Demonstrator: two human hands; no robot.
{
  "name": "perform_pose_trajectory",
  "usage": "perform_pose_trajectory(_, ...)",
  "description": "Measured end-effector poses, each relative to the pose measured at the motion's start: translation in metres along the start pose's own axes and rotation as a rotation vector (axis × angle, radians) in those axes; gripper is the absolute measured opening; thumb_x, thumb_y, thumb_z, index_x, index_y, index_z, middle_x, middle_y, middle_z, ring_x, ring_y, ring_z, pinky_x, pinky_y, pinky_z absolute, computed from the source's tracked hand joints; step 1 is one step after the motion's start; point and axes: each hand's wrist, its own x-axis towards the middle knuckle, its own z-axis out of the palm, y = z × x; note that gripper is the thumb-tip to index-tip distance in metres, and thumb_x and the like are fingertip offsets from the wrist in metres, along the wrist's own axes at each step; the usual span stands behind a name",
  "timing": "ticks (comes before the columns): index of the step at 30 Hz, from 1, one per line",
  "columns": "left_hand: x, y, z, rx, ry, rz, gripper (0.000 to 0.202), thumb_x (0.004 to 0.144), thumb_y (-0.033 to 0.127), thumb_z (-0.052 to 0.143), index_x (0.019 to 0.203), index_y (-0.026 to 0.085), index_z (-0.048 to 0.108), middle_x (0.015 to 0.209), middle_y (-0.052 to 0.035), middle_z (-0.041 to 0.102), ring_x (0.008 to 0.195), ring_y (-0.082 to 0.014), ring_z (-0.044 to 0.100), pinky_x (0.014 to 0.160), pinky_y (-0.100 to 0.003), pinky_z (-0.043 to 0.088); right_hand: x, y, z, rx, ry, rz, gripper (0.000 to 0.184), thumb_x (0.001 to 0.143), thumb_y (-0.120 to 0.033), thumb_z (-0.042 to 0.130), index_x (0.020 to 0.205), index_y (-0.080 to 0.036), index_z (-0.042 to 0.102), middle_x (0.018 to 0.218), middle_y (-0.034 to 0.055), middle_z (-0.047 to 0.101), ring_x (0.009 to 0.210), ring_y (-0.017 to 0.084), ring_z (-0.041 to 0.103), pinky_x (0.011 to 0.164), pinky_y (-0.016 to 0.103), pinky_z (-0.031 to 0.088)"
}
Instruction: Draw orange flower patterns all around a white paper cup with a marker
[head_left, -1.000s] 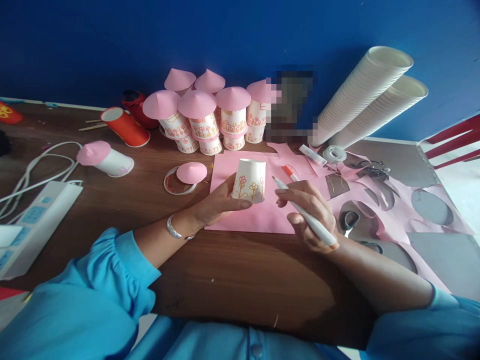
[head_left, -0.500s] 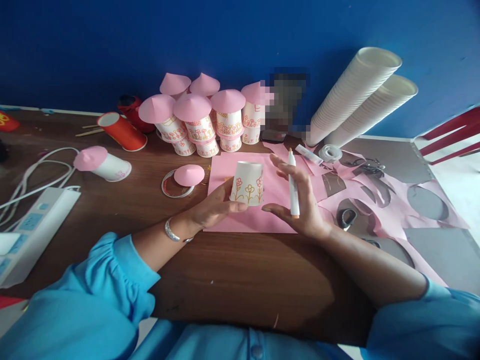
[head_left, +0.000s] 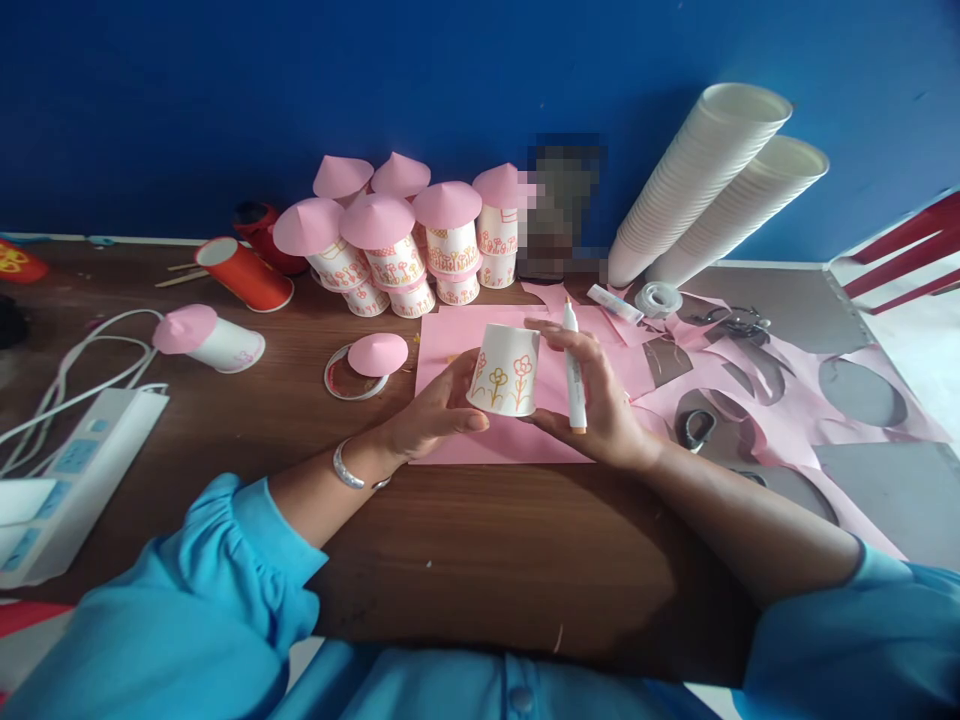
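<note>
An upside-down white paper cup (head_left: 505, 370) with drawn pink and yellow flowers is held just above a pink paper sheet (head_left: 525, 395). My left hand (head_left: 431, 415) grips its left side, thumb at the lower rim. My right hand (head_left: 592, 400) touches the cup's right side with its fingertips while a white marker (head_left: 573, 365) stands upright, pinned under the thumb against the palm. A silver bracelet sits on my left wrist.
Decorated cups with pink cone lids (head_left: 405, 245) cluster at the back. A lidded cup (head_left: 210, 340) lies on its side at left by a power strip (head_left: 67, 475). Two long stacks of white cups (head_left: 712, 180) lean at right; scissors (head_left: 694, 430), tape (head_left: 658, 298) and pink offcuts lie nearby.
My right hand turned the marker from a writing grip to upright in the palm, then came in against the cup's right side. The cup has tilted and rotated slightly.
</note>
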Motion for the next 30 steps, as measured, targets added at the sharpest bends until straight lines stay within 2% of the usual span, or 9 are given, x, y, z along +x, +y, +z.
perform_pose_trajectory(2,0.001,-0.0035,-0.0017,0.027,0.049,0.016,0.079,0.067,0.042,0.095,0.136,0.027,0.059,0.144,-0.0128,0.063,0.134,-0.0356,0.057,0.106,-0.046,0.047,0.0001,-0.0006,0.0012,-0.027,0.02,-0.009,0.079,0.085,-0.038,0.085,0.151,-0.031,0.042,0.152,0.016,0.06,0.141,0.038,0.057,0.113,0.063,0.05)
perform_pose_trajectory(6,0.0021,-0.0054,-0.0029,0.038,0.072,-0.013,0.069,0.072,0.035,0.093,0.132,0.027,0.06,0.138,-0.0116,0.066,0.128,-0.0319,0.061,0.103,-0.044,0.049,0.0006,-0.0015,0.002,-0.041,0.024,-0.031,0.081,0.086,-0.037,0.084,0.153,-0.031,0.04,0.151,0.0163,0.06,0.139,0.038,0.059,0.112,0.063,0.049)
perform_pose_trajectory(11,0.0022,-0.0009,-0.0003,-0.067,-0.01,-0.056,0.058,0.078,0.038,0.089,0.129,0.024,0.065,0.133,-0.0133,0.071,0.131,-0.0325,0.062,0.109,-0.047,0.047,0.0002,0.0007,0.0,0.025,0.008,-0.012,0.085,0.087,-0.04,0.084,0.156,-0.032,0.035,0.155,0.0161,0.057,0.142,0.036,0.057,0.111,0.06,0.052)
perform_pose_trajectory(16,0.0012,0.0013,-0.0003,-0.082,-0.066,-0.079,0.053,0.081,0.041,0.085,0.128,0.023,0.068,0.131,-0.0144,0.073,0.132,-0.0341,0.063,0.11,-0.05,0.047,-0.0007,0.0017,-0.0016,0.06,-0.006,0.012,0.088,0.085,-0.042,0.085,0.156,-0.032,0.034,0.155,0.016,0.056,0.143,0.035,0.057,0.112,0.059,0.052)
perform_pose_trajectory(24,0.0011,0.0005,0.0004,0.009,-0.039,-0.049,0.067,0.076,0.047,0.088,0.134,0.024,0.065,0.136,-0.0145,0.07,0.133,-0.0353,0.061,0.11,-0.049,0.046,-0.0014,0.0017,-0.0013,0.033,0.001,0.015,0.086,0.084,-0.041,0.086,0.154,-0.032,0.037,0.152,0.014,0.059,0.139,0.035,0.059,0.111,0.058,0.053)
perform_pose_trajectory(30,0.0013,-0.0031,-0.0011,0.061,0.031,-0.046,0.071,0.073,0.041,0.091,0.135,0.025,0.061,0.137,-0.0129,0.067,0.125,-0.032,0.062,0.101,-0.043,0.049,-0.0019,0.0027,0.001,0.037,-0.007,0.0,0.086,0.085,-0.039,0.086,0.155,-0.033,0.037,0.153,0.0155,0.058,0.142,0.036,0.058,0.113,0.06,0.052)
